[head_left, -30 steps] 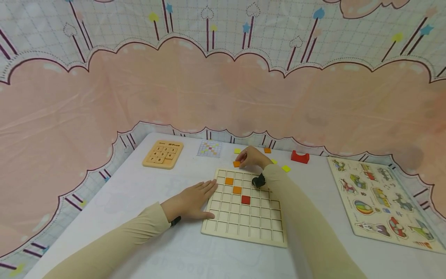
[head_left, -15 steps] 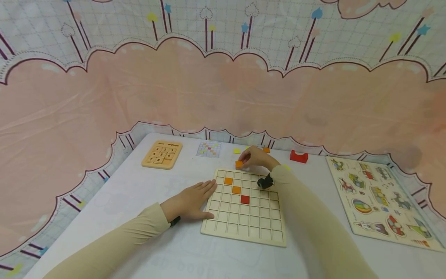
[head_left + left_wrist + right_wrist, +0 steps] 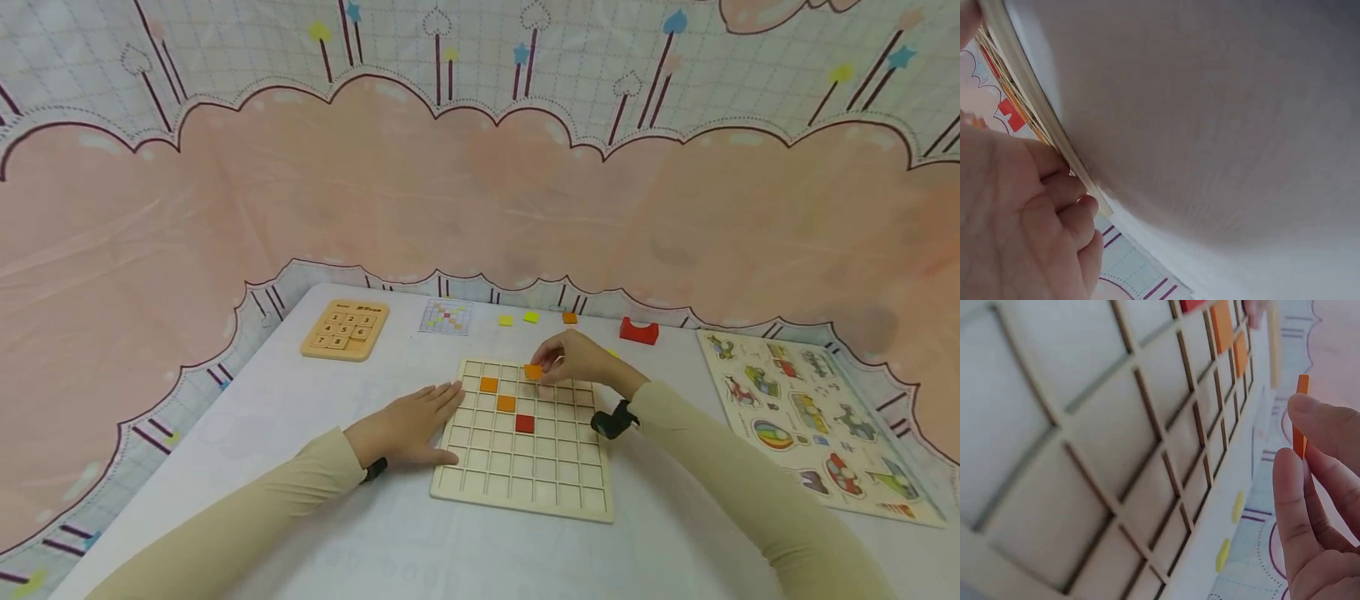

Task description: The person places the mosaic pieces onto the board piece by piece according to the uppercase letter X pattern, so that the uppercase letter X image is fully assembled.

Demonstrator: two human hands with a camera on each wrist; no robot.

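Only the right wrist view showed edge-on the slim, flat orange tile [image 3: 1299, 435] my right hand [image 3: 574, 357] pinched.

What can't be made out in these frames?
Head view: a yellow tile, partly hidden by the right hand.
Head view: the picture puzzle, one corner behind the right sleeve.
Head view: the pattern card, details too small.
Right wrist view: the red tile, cut by the top edge.

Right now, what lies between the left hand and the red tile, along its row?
In the head view, only bare cells of the grid board.
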